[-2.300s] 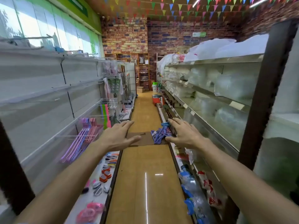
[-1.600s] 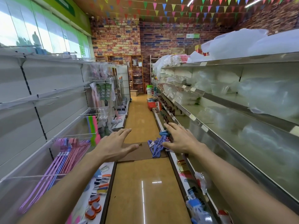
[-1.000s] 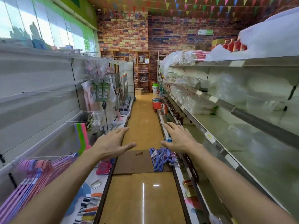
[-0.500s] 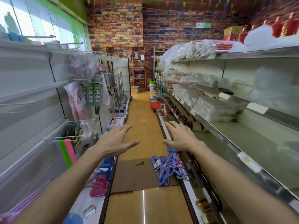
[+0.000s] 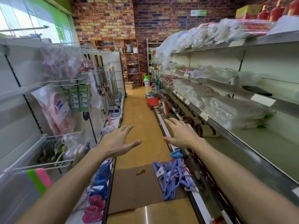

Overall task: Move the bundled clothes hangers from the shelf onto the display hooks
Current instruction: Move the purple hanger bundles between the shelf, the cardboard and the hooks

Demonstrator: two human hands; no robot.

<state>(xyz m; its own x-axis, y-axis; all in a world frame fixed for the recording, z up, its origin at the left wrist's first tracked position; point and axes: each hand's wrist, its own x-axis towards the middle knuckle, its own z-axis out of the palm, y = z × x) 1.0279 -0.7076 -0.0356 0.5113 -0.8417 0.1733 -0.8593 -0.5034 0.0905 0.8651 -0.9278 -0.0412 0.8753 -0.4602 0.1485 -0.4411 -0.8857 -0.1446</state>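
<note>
Hanger bundle [image 5: 172,178] now nearer, left hand [image 5: 116,142] and right hand [image 5: 181,134] empty above

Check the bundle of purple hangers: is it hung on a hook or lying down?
Lying down. The purple hangers rest in a heap on the cardboard sheet on the floor; neither hand touches them.

A shop aisle: long shelves [image 5: 226,136] of bagged goods [image 5: 233,113] with price tags [image 5: 263,99], hooks [image 5: 40,165] of hanging stock, small shoes [image 5: 93,212] on display.
</note>
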